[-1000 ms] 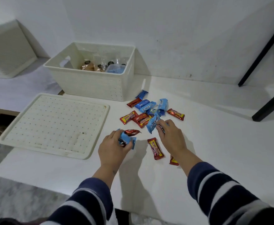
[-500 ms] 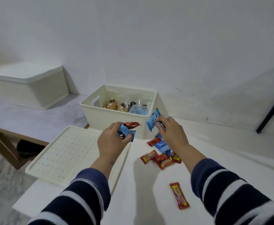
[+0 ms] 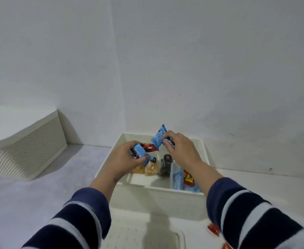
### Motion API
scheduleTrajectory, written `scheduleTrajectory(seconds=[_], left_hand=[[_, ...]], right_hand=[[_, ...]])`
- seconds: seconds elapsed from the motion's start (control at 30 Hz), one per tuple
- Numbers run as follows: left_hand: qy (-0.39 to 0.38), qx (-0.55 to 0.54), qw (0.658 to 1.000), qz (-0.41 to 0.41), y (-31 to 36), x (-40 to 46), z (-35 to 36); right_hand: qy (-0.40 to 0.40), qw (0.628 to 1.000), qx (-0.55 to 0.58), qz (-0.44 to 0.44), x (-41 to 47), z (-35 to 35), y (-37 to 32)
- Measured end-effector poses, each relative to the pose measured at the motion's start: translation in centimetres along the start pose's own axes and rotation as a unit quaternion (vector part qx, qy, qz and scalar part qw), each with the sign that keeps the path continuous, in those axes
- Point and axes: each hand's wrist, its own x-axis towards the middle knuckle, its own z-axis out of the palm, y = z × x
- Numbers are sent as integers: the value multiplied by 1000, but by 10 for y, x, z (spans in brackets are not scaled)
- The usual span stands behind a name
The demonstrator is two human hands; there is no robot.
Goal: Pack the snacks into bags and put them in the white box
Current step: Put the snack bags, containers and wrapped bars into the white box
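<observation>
Both hands hover over the open white box (image 3: 158, 190). My left hand (image 3: 124, 159) grips a small bunch of wrapped snacks (image 3: 141, 150), blue ones and a red one. Pinched in my right hand (image 3: 179, 150) are blue wrapped snacks (image 3: 159, 137), held above the box's far side. Inside the box lie clear bags of snacks: a bag of pale round pieces (image 3: 151, 169), a bag of dark pieces (image 3: 165, 164) and a bag of blue and red wrapped snacks (image 3: 181, 178). Two red wrapped snacks (image 3: 213, 229) lie on the table below my right sleeve.
The perforated white lid (image 3: 144, 236) lies in front of the box at the frame's bottom. A second, closed white box (image 3: 27, 141) stands on a lower surface to the left. A white wall rises right behind the box.
Both hands picked wrapped snacks up from the pile on the table and carried them forward over the white box. My head followed, so the pile has dropped almost out of view.
</observation>
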Motion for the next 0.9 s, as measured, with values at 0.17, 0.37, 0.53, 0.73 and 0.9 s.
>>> scheduleTrajectory(seconds=[0.17,0.37,0.53,0.73,0.9], left_hand=[[-78,22,996,-36,-65,45,11],[-257,102,960,-38,-98,65,37],[-374,74,920,-88,-112,58,57],[-387,64,912,-122,-99,55,47],[-359,92,925,-79,-68,50,29]], right_hand=[[-44,997,24,52,35,74,8],[-142,983,47,106,36,131,17],[-343,922,43,175,21,148,25],[-430,879,21,206,23,129,3],[-381,909,-44,165,25,88,-14]])
